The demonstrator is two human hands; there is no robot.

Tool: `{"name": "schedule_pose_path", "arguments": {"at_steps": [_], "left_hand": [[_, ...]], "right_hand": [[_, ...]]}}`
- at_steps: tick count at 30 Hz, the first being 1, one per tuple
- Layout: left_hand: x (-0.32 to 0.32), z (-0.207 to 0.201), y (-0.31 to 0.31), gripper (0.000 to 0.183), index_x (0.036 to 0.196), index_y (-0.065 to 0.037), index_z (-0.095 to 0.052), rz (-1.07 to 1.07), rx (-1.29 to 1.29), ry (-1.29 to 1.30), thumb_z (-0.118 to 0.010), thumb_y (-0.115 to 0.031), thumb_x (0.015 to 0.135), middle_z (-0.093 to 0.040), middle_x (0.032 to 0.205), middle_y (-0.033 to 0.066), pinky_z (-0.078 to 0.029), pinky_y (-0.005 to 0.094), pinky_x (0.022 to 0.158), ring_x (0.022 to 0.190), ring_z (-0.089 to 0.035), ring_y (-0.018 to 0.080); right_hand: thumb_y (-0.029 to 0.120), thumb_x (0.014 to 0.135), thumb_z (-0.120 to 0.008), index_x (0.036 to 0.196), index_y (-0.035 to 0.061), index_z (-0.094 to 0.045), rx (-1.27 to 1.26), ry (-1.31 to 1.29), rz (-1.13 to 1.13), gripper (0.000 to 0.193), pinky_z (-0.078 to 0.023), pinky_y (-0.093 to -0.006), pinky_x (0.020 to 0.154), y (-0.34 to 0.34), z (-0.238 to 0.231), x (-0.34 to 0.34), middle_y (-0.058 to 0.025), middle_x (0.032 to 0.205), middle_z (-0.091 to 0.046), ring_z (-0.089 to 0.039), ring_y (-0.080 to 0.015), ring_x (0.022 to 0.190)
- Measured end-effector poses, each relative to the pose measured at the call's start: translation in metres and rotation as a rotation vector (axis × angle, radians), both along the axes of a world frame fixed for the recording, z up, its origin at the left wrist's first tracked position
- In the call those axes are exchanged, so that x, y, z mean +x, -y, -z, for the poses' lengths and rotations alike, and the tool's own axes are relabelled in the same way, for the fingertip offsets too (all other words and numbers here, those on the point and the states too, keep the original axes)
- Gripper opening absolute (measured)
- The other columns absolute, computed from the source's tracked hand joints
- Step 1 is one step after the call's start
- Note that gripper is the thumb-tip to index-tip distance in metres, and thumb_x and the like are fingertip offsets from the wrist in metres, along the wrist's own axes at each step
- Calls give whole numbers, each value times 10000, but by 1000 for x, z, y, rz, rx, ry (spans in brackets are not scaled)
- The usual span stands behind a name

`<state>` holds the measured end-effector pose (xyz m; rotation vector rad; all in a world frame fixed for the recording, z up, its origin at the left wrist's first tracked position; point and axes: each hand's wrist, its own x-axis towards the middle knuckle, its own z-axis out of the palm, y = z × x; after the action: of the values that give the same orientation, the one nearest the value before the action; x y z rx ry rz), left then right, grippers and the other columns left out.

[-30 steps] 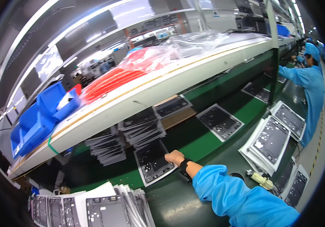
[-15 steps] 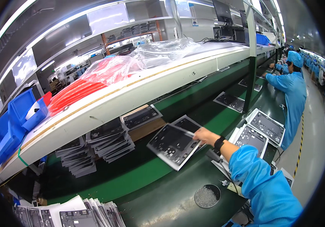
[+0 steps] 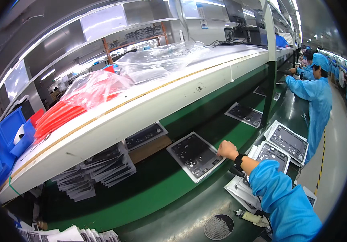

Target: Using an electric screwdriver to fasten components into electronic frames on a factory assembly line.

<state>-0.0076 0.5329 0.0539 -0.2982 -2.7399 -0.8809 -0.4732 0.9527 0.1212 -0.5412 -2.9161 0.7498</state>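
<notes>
My right hand (image 3: pixel 226 150), in a blue sleeve with a black wristband, is closed on the right edge of a flat white-framed dark panel (image 3: pixel 194 156). The panel lies on the green conveyor belt (image 3: pixel 157 189), just below the long white shelf (image 3: pixel 141 117). My left hand is out of view. Two similar panels (image 3: pixel 280 147) lie side by side just right of my forearm.
Stacks of panels (image 3: pixel 100 169) sit under the shelf at left, and one more panel (image 3: pixel 244 115) lies farther along the belt. Red bags (image 3: pixel 80 94), clear bags (image 3: pixel 161 60) and blue bins (image 3: pixel 8 137) are on the shelf. A co-worker in blue (image 3: pixel 316 94) stands at right. A round mesh disc (image 3: pixel 218 226) lies near me.
My right hand has carried the panel to the right along the belt, away from the stacks under the shelf. The view has swung to the right with it.
</notes>
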Motion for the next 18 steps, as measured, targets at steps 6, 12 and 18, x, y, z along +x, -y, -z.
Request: {"name": "schedule_pose_path", "arguments": {"at_steps": [6,12,18], "left_hand": [[-15,0,-3,149,944,19,-708,74,-35,66,-669,-110,881,-680,850,192,-500,445,791,823,-648,369],[-16,-3,-4,138,935,19,-706,88,-60,120,-668,-100,877,-679,850,190,-498,444,792,821,-646,366],[-10,-11,-2,126,926,19,-704,86,-87,177,-668,-90,873,-677,850,188,-496,443,793,820,-645,363]], "right_hand": [[108,638,-713,877,-33,-729,47,69,-53,278,-567,-416,832,7,2,-15,-261,979,-704,-692,-392,968],[66,593,-701,807,-46,-722,-5,185,-73,242,-579,-400,770,23,-1,-19,-261,901,-708,-709,-381,907],[86,599,-730,712,-54,-673,-241,313,-37,188,-578,-368,598,35,-10,-21,-189,790,-703,-726,-272,742]]}}
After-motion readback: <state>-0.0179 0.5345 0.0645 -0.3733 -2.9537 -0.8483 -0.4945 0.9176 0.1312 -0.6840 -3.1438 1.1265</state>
